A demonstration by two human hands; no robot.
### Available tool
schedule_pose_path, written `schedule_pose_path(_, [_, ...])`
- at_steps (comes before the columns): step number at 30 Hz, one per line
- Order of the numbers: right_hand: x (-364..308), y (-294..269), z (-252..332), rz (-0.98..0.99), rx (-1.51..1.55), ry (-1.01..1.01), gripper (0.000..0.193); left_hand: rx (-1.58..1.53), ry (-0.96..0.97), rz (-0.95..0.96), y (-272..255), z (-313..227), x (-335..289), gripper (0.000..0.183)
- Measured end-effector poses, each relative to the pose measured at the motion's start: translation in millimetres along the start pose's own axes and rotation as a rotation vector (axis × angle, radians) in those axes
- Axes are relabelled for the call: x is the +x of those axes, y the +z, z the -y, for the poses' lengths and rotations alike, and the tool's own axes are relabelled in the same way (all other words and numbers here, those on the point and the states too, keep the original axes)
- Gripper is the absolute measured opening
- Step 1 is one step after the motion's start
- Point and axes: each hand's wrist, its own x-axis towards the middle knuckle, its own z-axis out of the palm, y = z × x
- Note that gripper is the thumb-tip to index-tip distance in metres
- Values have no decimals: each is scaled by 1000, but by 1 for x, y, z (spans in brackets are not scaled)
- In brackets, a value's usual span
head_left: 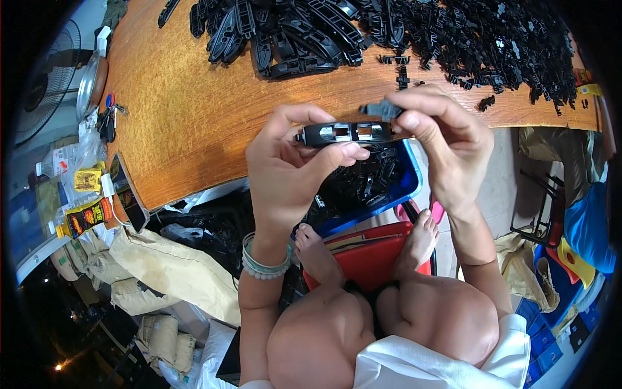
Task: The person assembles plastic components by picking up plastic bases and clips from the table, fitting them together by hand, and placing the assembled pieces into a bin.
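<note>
In my left hand (285, 155) is a long black plastic housing (347, 133) with two rectangular openings, its thumb along the near side and the fingers behind. My right hand (447, 139) pinches a small black plastic clip (381, 110) between thumb and finger, just above the housing's right end. The clip and the housing look slightly apart. Both hands are over the near edge of the wooden table (188, 117). Below them, a blue bin (407, 181) holds many black plastic parts.
Long black housings (285, 32) are heaped at the table's far side, beside a wide pile of small black clips (479, 45). Keys (115, 107) and a phone (128, 194) lie at the left edge. A red stool (376, 249) stands beneath my feet; paper sacks (168, 266) lie left.
</note>
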Motion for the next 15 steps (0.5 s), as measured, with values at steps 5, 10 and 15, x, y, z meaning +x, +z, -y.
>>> schedule_pose_path(5, [4, -3, -7, 130, -243, -326, 7, -90, -40, -10, 6, -4, -3, 25])
schedule_pose_path(10, [8, -8, -10, 196, -528, -585, 12, -60, -71, -1, 6, -7, -4, 24])
schedule_pose_path(15, [-3, -4, -10, 188, -273, -222, 21, 185, 135, 41, -1, -2, -8, 23])
